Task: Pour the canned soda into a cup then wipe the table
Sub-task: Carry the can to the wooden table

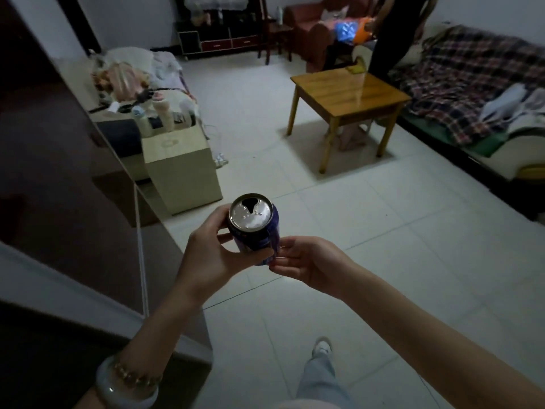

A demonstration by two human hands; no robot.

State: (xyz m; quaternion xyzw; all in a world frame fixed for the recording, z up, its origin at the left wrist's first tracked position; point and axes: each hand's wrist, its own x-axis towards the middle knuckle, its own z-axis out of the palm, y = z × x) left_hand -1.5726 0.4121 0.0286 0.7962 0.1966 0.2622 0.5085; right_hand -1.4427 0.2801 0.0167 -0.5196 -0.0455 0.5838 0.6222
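Tiled floor [383, 261], wooden table [351, 93] ahead, cardboard box [182, 169] left, can [250, 219] held

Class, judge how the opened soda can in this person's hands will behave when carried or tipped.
Its mouth is open, so the can likely spills if tipped. The thin metal probably dents if the left hand squeezes hard.

Dark blue-purple can [251, 242], silver top. Pale off-white tiled floor [383, 246]. Honey-brown wooden tabletop [348, 90]. Plaid blanket [460, 72] in navy, red and white. Tan cardboard box [180, 166]. Reddish-brown armchair [306, 25]. Milky white bangle [124, 392], gold chain bracelet [135, 376]. Light grey-blue trousers [320, 382].
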